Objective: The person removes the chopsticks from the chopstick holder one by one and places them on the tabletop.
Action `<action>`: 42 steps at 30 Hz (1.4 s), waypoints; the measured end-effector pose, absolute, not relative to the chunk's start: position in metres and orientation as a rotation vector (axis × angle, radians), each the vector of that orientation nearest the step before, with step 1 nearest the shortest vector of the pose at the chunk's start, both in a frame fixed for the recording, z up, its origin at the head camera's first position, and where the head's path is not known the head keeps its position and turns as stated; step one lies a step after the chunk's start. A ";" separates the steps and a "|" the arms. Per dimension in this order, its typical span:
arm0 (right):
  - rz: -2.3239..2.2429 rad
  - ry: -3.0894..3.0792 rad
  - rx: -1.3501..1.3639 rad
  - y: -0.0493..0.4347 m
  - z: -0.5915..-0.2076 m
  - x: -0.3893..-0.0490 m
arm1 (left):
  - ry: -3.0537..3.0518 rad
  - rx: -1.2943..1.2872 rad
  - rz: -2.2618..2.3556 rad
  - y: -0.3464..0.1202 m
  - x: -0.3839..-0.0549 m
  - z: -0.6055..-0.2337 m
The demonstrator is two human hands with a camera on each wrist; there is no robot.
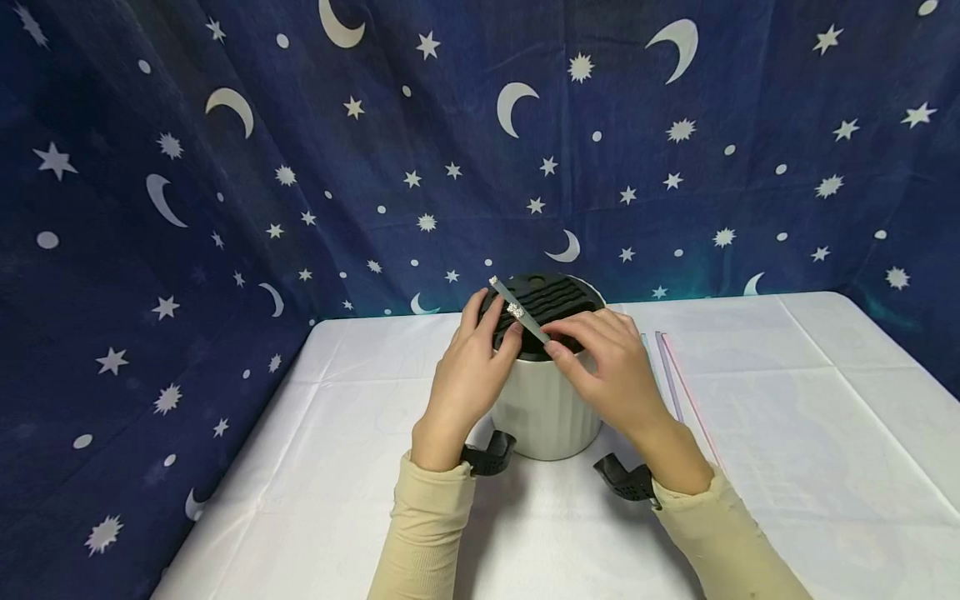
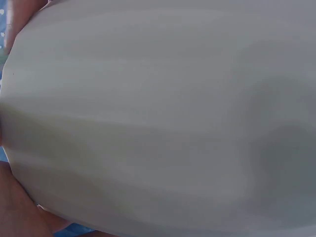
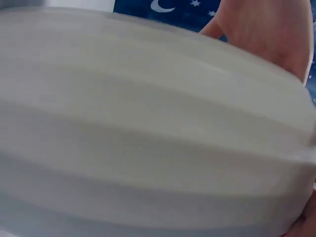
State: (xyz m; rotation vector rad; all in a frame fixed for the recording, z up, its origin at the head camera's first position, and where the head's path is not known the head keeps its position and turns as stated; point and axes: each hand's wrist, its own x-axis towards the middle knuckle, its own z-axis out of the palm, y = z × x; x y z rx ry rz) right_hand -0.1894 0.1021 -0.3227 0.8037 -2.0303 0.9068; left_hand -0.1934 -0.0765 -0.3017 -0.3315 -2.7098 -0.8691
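Note:
A narrow grey strip [image 1: 531, 323] with glittery silver patches slants over a black grooved lid [image 1: 555, 293]. Its lower end is pinched between the thumb and index finger of my right hand [image 1: 615, 367]. On the other side, my left hand [image 1: 471, 367] has its fingers extended, with thumb and index fingertips right at the strip's left edge. The lid tops a white ribbed container [image 1: 546, 408], which stands upright under both hands. In both wrist views the container's ribbed side [image 2: 128, 108] fills most of the picture and hides the strip.
Right of the container, partly behind my right arm, lie a purple strip [image 1: 670, 373], a pink strip [image 1: 692, 396] and a light blue strip. A white cloth covers the table [image 1: 810, 467]. Dark blue fabric [image 1: 465, 167] with moons and stars hangs behind and at left.

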 end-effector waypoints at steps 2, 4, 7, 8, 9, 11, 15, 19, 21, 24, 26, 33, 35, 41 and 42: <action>0.854 -2.028 0.805 0.100 -0.323 -0.189 | -2.712 -0.333 -0.870 -0.076 -0.194 -0.302; 0.822 -2.033 0.801 0.099 -0.323 -0.189 | -2.715 -0.331 -0.871 -0.076 -0.194 -0.301; 0.827 -2.042 0.805 0.099 -0.323 -0.189 | -2.719 -0.324 -0.866 -0.076 -0.195 -0.301; 0.838 -2.051 0.808 0.100 -0.323 -0.189 | -2.721 -0.320 -0.866 -0.077 -0.195 -0.301; 0.857 -2.057 0.816 0.101 -0.323 -0.190 | -2.721 -0.318 -0.866 -0.077 -0.195 -0.301; 0.902 -2.060 0.836 0.103 -0.322 -0.190 | -2.719 -0.315 -0.863 -0.078 -0.195 -0.301; 0.955 -2.018 0.869 0.105 -0.321 -0.191 | -2.717 -0.314 -0.865 -0.079 -0.195 -0.301; 0.981 -1.977 0.819 0.104 -0.322 -0.190 | -2.714 -0.319 -0.874 -0.079 -0.196 -0.301; 1.032 -1.966 0.779 0.105 -0.323 -0.189 | -2.711 -0.328 -0.876 -0.079 -0.196 -0.301; 1.116 -1.942 0.746 0.106 -0.322 -0.188 | -2.700 -0.346 -0.881 -0.078 -0.195 -0.301; 1.130 -1.931 0.727 0.107 -0.320 -0.187 | -2.691 -0.355 -0.883 -0.078 -0.195 -0.301; 1.341 -1.801 0.633 0.114 -0.302 -0.174 | -2.686 -0.372 -0.888 -0.075 -0.194 -0.301; 1.404 -1.759 0.618 0.115 -0.295 -0.167 | -2.696 -0.364 -0.892 -0.075 -0.194 -0.301; 1.550 -1.634 0.560 0.123 -0.283 -0.161 | -2.721 -0.330 -0.909 -0.075 -0.194 -0.301; 1.578 -1.607 0.550 0.127 -0.283 -0.163 | -2.723 -0.328 -0.909 -0.075 -0.194 -0.301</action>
